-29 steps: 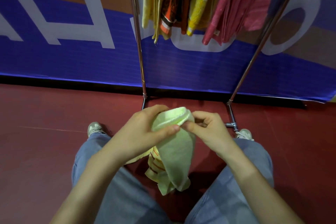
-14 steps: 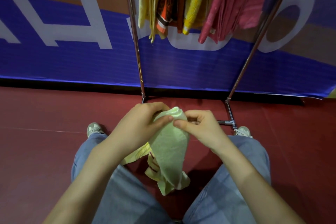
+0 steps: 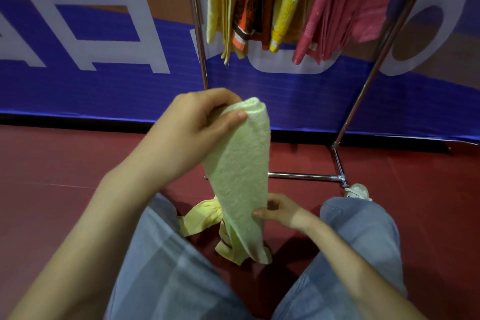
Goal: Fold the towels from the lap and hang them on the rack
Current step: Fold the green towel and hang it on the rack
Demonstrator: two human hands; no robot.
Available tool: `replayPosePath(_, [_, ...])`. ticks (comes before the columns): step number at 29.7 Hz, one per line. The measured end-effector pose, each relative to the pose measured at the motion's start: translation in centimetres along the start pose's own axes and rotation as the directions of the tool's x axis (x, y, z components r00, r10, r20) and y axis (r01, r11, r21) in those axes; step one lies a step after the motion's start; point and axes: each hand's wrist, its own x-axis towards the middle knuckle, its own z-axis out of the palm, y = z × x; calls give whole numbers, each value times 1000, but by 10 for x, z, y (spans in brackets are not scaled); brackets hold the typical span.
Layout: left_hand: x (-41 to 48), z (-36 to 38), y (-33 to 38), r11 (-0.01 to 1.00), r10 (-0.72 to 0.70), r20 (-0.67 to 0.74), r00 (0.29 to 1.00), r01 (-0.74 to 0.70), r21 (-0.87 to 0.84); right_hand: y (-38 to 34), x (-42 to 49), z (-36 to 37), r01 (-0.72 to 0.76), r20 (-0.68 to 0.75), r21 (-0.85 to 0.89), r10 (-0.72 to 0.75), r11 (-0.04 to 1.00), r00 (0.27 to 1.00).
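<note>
- The green towel (image 3: pixel 241 169) is held at frame centre, above the gap between the knees, as a long narrow strip with a rolled fold at its top.
- The top fold is gripped by the left hand (image 3: pixel 197 127), with the thumb across the front and the fingers curled behind.
- The lower part of the strip is pinched by the right hand (image 3: pixel 281 212), fingers closed on the cloth, centre-right of the frame.
- A yellow towel (image 3: pixel 202 218) is bunched on the lap just behind the strip. It cannot be told which towel the striped tail at lower centre belongs to.
- The rack (image 3: pixel 304 176) is stood just ahead, and hung towels (image 3: pixel 337 8) in yellow, orange and pink are seen along the top of the frame.
- The step in hand is judged to be straightening the strip before the next fold.
- To do it well, the strip should be kept taut between the two grips and the side edges lined up. The lower end can then be brought up to the top fold so the corners meet.
- The yellow towel should be kept free of the pinch, or it is likely to be dragged off the lap.
- Free rail space is not shown and should be checked before hanging.
- Versus 0.5 s ago, the right hand was pinched at the top fold beside the left thumb and is now found low on the strip.
- The left-hand grip is unchanged, and the strip is drawn out straighter.
</note>
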Motion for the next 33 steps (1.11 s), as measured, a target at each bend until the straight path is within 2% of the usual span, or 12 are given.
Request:
replayPosePath(5, [-4,-18,-21,991,-37,-95,995,49,122,12,2,0,22,-123,60,-14,998,992])
replayPosePath(9, [-20,-8,-70,955,-194,-187,963,230,190,13,-3,-12,60,-179,18,-56,998,982])
replayPosePath(13, [-41,23,-125,852,-439,-90,894,445,276,5,-9,-23,92,-151,3,-91,996,984])
replayPosePath(15, [-48,40,-138,816,-500,-34,866,483,318,-5,-10,-25,113,-118,-1,-112,994,987])
replayPosePath(19, [-49,60,-142,817,-519,27,855,486,311,-28,-12,-25,146,-40,40,-145,988,989])
replayPosePath(23, [-42,71,-136,833,-501,47,864,467,296,-50,-17,-25,192,-26,105,-190,976,981])
replayPosePath(27, [-37,76,-127,852,-505,66,861,484,201,-65,-22,-25,208,-19,126,-208,970,978])
replayPosePath(30, [-31,82,-104,909,-383,190,904,406,-97,-76,-24,-25,208,15,141,-212,968,977])
replayPosePath(33, [-24,87,-76,862,-250,295,922,350,-366,-89,-25,-24,221,65,133,-231,966,971])
